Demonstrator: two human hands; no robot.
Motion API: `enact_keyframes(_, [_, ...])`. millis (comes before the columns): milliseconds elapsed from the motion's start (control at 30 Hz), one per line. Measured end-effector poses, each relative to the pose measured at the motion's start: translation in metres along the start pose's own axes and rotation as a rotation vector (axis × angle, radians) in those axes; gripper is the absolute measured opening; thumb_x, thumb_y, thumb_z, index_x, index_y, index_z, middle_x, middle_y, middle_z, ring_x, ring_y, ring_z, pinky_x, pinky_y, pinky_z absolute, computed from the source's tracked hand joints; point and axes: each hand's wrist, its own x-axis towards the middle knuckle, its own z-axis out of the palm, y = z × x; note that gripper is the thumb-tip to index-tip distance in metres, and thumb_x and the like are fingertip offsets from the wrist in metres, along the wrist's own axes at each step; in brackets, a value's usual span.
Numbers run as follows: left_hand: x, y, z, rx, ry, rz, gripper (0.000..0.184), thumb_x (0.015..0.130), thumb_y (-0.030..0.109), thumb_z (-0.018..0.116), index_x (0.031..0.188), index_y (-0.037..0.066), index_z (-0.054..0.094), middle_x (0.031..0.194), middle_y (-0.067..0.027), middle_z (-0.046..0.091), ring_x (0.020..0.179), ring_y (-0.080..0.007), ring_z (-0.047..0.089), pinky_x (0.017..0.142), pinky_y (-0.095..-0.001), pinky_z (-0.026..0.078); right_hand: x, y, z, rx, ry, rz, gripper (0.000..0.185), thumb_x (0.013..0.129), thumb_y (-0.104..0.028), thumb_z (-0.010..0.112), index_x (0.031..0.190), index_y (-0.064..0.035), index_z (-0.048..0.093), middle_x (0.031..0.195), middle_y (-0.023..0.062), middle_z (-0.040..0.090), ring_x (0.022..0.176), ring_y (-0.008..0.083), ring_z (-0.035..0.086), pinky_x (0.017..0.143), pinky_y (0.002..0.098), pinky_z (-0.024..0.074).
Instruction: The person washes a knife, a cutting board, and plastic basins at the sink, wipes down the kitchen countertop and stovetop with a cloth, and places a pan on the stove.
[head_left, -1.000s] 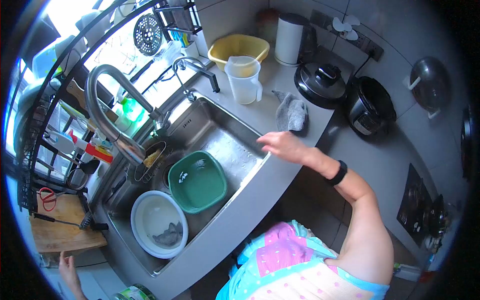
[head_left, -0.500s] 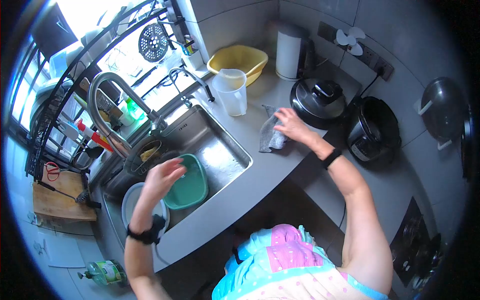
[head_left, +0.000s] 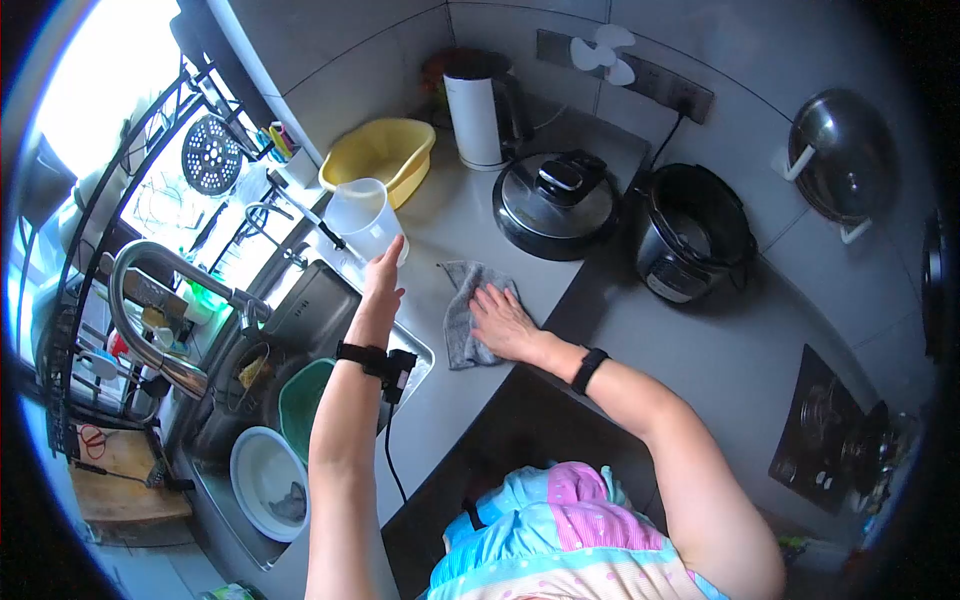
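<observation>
On the counter right of the sink lies a grey cloth (head_left: 462, 325), spread out. My right hand (head_left: 503, 322) rests flat on its right part, fingers apart. Beside the clear plastic jug (head_left: 362, 215), my left hand (head_left: 382, 280) is stretched out with the thumb apart from the fingers; whether it touches the jug I cannot tell. Behind the jug stands a yellow basin (head_left: 380, 160). A round black-rimmed lid (head_left: 557, 205) lies to the right of the cloth and further back.
The sink (head_left: 325, 290) at left holds a green basin (head_left: 303, 405) and a white basin (head_left: 262, 480) with a grey cloth in the latter. A white kettle (head_left: 475, 120) stands at the back, an open black cooker (head_left: 690, 240) at right. A curved tap (head_left: 150, 350) overhangs the sink.
My left hand has moved from over the basins to beside the jug. My right hand has come down flat on the grey cloth. The view has turned to the right.
</observation>
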Motion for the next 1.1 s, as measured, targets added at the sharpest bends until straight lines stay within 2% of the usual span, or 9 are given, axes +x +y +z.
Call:
enact_keyframes(100, [0.01, -0.002, 0.007, 0.091, 0.085, 0.065, 0.055, 0.075, 0.05, 0.06, 0.108, 0.007, 0.054, 0.103, -0.0071, 0.052, 0.093, -0.0201, 0.044, 0.07, -0.0395, 0.036, -0.004, 0.003, 0.004, 0.007, -0.047, 0.001, 0.057, 0.086, -0.035, 0.044, 0.128, 0.0016, 0.034, 0.138, 0.0215, 0.024, 0.13, 0.0374, 0.015, 0.103, 0.0544, 0.0117])
enact_keyframes(167, [0.005, 0.006, 0.004, 0.065, -0.005, 0.092, 0.06, 0.078, 0.044, 0.058, 0.122, 0.007, 0.043, 0.128, -0.0129, 0.038, 0.117, -0.0284, 0.034, 0.086, -0.0487, 0.036, -0.001, 0.003, 0.003, 0.009, -0.087, 0.013, 0.058, 0.086, -0.037, 0.043, 0.129, 0.0011, 0.033, 0.139, 0.0211, 0.023, 0.13, 0.0378, 0.013, 0.103, 0.0549, 0.01])
enact_keyframes(200, [0.009, 0.003, 0.002, 0.026, 0.025, 0.124, 0.05, 0.078, 0.038, 0.058, 0.114, 0.006, 0.046, 0.114, -0.0086, 0.046, 0.101, -0.0224, 0.045, 0.081, -0.0405, 0.04, 0.003, 0.001, -0.004, 0.027, -0.148, 0.03, 0.062, 0.086, -0.039, 0.044, 0.131, 0.0013, 0.029, 0.14, 0.0215, 0.019, 0.131, 0.0384, 0.01, 0.103, 0.055, 0.0071])
enact_keyframes(333, [0.001, -0.01, -0.024, -0.2, -0.035, 0.256, 0.024, 0.083, 0.027, 0.054, 0.101, 0.012, 0.053, 0.09, 0.0035, 0.051, 0.073, -0.0091, 0.045, 0.07, -0.0264, 0.039, 0.021, 0.002, -0.009, 0.063, -0.204, 0.093, 0.072, 0.084, -0.044, 0.046, 0.135, 0.0014, 0.021, 0.141, 0.0223, 0.013, 0.132, 0.038, 0.004, 0.103, 0.056, 0.003])
enact_keyframes(467, [-0.045, -0.025, -0.084, -0.285, -0.165, 0.23, 0.023, 0.084, 0.018, 0.055, 0.103, 0.005, 0.053, 0.09, 0.0012, 0.052, 0.074, -0.0057, 0.049, 0.072, -0.0218, 0.044, 0.048, 0.014, 0.0, 0.075, -0.227, 0.098, 0.077, 0.082, -0.046, 0.047, 0.136, 0.0007, 0.018, 0.142, 0.0213, 0.011, 0.132, 0.0371, 0.003, 0.104, 0.0555, 0.0018])
enact_keyframes(667, [-0.162, -0.048, -0.174, -0.107, 0.045, 0.156, 0.026, 0.083, 0.014, 0.056, 0.101, -0.005, 0.054, 0.101, -0.0064, 0.056, 0.093, -0.0128, 0.053, 0.081, -0.0246, 0.044, 0.106, 0.021, 0.008, 0.094, -0.249, 0.153, 0.091, 0.076, -0.048, 0.056, 0.137, 0.0, 0.01, 0.143, 0.0202, 0.009, 0.133, 0.0362, 0.003, 0.103, 0.0562, 0.0025])
enact_keyframes(867, [-0.253, -0.08, -0.225, 0.171, 0.301, 0.161, 0.013, 0.078, 0.009, 0.056, 0.088, 0.0, 0.055, 0.076, 0.0024, 0.051, 0.068, -0.0053, 0.044, 0.06, -0.0194, 0.035, 0.194, 0.026, 0.023, 0.165, -0.124, 0.27, 0.107, 0.061, -0.046, 0.069, 0.138, -0.0049, 0.006, 0.143, 0.0184, 0.01, 0.132, 0.036, 0.005, 0.102, 0.0584, 0.0066])
enact_keyframes(967, [-0.285, -0.089, -0.226, 0.148, 0.393, 0.127, 0.009, 0.077, 0.007, 0.055, 0.084, 0.001, 0.054, 0.07, 0.0043, 0.047, 0.062, -0.0037, 0.039, 0.054, -0.0185, 0.03, 0.225, -0.002, 0.018, 0.084, -0.195, 0.27, 0.097, 0.066, -0.044, 0.062, 0.138, -0.0064, 0.01, 0.144, 0.0156, 0.009, 0.133, 0.0346, 0.005, 0.102, 0.0579, 0.0061])
enact_keyframes(1100, [-0.312, -0.114, -0.236, 0.165, 0.414, 0.11, 0.012, 0.075, 0.002, 0.055, 0.086, -0.001, 0.055, 0.073, 0.0031, 0.048, 0.06, -0.0032, 0.039, 0.052, -0.0183, 0.031, 0.243, -0.041, 0.044, 0.057, -0.257, 0.01, 0.084, 0.073, -0.046, 0.051, 0.139, -0.0084, 0.014, 0.144, 0.0161, 0.009, 0.133, 0.0352, 0.004, 0.103, 0.0568, 0.0032])
